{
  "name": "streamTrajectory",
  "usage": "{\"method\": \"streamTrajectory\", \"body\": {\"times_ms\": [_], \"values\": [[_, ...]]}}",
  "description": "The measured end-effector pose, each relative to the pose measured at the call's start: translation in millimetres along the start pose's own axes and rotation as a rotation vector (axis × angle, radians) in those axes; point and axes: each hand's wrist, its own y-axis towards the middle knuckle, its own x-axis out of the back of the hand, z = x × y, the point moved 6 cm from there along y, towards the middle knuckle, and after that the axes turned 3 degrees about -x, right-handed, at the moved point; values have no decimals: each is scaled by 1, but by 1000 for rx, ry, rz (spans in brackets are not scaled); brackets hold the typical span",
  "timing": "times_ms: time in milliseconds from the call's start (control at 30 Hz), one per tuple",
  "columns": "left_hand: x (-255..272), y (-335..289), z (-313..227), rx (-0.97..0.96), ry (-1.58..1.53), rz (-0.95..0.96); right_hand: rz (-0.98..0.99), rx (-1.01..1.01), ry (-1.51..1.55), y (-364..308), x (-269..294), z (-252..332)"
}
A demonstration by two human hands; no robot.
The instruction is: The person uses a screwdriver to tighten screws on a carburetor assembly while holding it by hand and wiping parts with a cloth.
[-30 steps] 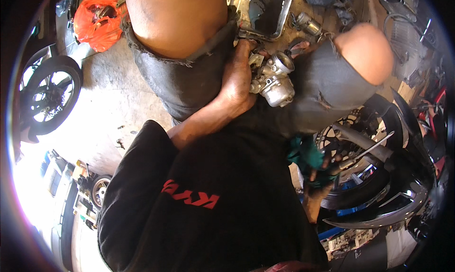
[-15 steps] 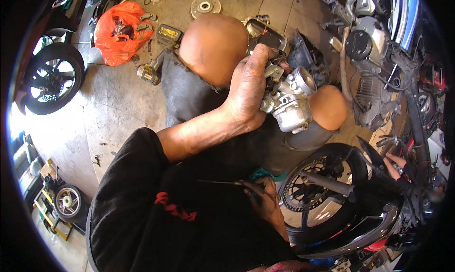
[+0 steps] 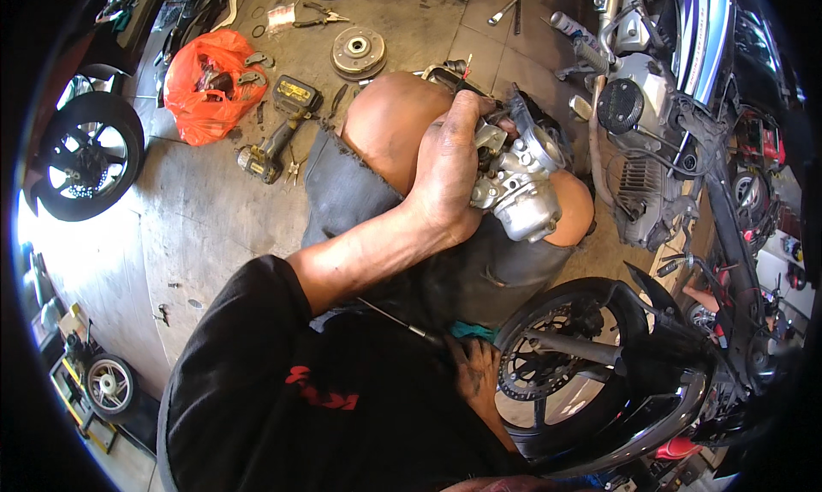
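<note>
A silver carburetor (image 3: pixel 527 208) is held up in front of my knees by my left hand (image 3: pixel 445 171), its fingers wrapped behind the body and the thumb on top. Those fingertips are mostly hidden by the carburetor. Lower down, close to my black shirt, my right hand (image 3: pixel 478 376) is closed around a screwdriver (image 3: pixel 392 318). Its thin metal shaft points up and left, away from the carburetor; its handle is mostly hidden in the hand. A teal cloth (image 3: pixel 473 330) shows just above that hand.
A motorcycle wheel with a brake disc (image 3: pixel 561 355) stands close to my right hand. Beyond my knees lie a cordless drill (image 3: pixel 272 141), a round metal hub (image 3: pixel 358 53), pliers (image 3: pixel 321 16) and an orange plastic bag (image 3: pixel 204 89). An engine (image 3: pixel 640 124) is at the right.
The view has shifted, bringing a sandalled foot in at the top. My right hand has dropped slightly, and the screwdriver now slopes more steeply. The carburetor stays in my left hand.
</note>
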Motion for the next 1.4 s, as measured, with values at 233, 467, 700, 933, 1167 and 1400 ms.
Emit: {"method": "streamTrajectory", "body": {"times_ms": [233, 467, 700, 933, 1167, 1400], "values": [[-10, 1, -11, -204, 21, -50, -17, -46, 340, -5, -7, -19], [-2, -6, -36, -402, 135, 38, -644, 22, 1242, -17, 91, -47], [-6, -8, -39, -305, 48, 52, -1135, 98, 1171, 6, 121, -38], [-6, -12, -39, -287, 97, 59, -1106, 101, 1104, 17, 114, -25], [-5, -11, -41, -342, 137, 67, -1114, 37, 1068, 11, 113, -19], [-7, -9, -39, -408, 250, 100, -1059, -54, 1166, 9, 104, -21]]}}
